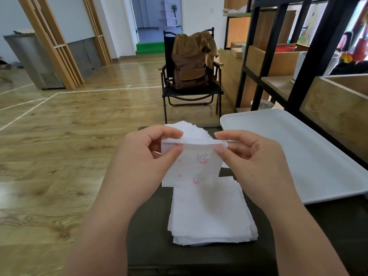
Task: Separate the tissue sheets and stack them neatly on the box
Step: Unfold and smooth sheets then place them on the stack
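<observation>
Above the dark box [151, 226], the left hand [145, 154] and right hand [251, 156] each pinch a top corner of one printed tissue sheet [194, 166]. A separated stack [211, 216] already lies on the box; more tissues [191, 130] wait at its far end.

Bright, even daylight is filling the room, entering mainly from the upper right, where the view is washing out. Sheen is showing on the wooden floor [79, 108]. Shadows are lying soft and faint. Wide-angle distortion is bending the black shelving [310, 56] at the edge. Focus is appearing slightly soft throughout.
</observation>
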Demonstrator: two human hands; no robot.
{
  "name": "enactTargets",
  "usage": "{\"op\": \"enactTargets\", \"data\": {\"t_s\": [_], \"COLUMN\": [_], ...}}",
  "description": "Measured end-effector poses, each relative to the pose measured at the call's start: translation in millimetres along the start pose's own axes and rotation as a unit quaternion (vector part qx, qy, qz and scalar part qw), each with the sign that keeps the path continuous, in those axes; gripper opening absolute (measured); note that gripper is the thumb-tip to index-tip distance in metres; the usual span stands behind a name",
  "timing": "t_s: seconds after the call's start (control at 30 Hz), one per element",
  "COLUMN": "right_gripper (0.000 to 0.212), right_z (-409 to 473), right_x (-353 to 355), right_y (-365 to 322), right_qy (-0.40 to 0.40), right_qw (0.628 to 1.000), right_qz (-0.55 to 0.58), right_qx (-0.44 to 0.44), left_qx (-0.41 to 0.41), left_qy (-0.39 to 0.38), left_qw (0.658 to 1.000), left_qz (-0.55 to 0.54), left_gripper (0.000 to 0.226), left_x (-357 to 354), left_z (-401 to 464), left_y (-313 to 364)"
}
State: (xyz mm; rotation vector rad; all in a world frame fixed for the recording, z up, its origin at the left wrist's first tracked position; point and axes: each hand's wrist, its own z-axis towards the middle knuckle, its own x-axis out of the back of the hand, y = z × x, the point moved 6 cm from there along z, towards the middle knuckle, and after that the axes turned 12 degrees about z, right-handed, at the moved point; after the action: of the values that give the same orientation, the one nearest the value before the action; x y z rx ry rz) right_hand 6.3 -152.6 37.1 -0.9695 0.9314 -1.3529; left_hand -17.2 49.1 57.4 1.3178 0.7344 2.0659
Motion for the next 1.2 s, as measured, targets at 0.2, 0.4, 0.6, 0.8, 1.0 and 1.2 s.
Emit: {"op": "enactTargets", "data": {"t_s": [0.2, 0.4, 0.6, 0.8, 1.0, 1.2], "right_gripper": [0.006, 0.013, 0.019, 0.023, 0.026, 0.02], "right_z": [2, 2, -8, -3, -4, -4], "right_x": [5, 12, 18, 26, 23, 20], "right_y": [5, -17, -50, -2, 47, 59], "right_qy": [0.019, 0.001, -0.057, -0.054, -0.049, -0.056], "right_qw": [0.998, 0.99, 0.996, 0.981, 0.941, 0.925], "right_qz": [-0.065, -0.137, -0.004, -0.123, -0.234, -0.283], "right_qx": [-0.018, 0.04, 0.07, -0.142, -0.239, -0.248], "left_qx": [-0.015, -0.005, -0.064, 0.056, 0.138, 0.145], "left_qy": [0.014, 0.034, -0.024, -0.133, -0.248, -0.226], "left_qw": [0.998, 0.998, 0.995, 0.989, 0.951, 0.941], "left_qz": [0.064, 0.059, -0.072, 0.025, 0.122, 0.204], "left_gripper": [0.013, 0.005, 0.013, 0.014, 0.026, 0.024], "left_x": [2, 11, 18, -11, -44, -48], "left_z": [-1, -4, -11, -11, -16, -10], "left_y": [0, 7, 30, -2, -39, -52]}}
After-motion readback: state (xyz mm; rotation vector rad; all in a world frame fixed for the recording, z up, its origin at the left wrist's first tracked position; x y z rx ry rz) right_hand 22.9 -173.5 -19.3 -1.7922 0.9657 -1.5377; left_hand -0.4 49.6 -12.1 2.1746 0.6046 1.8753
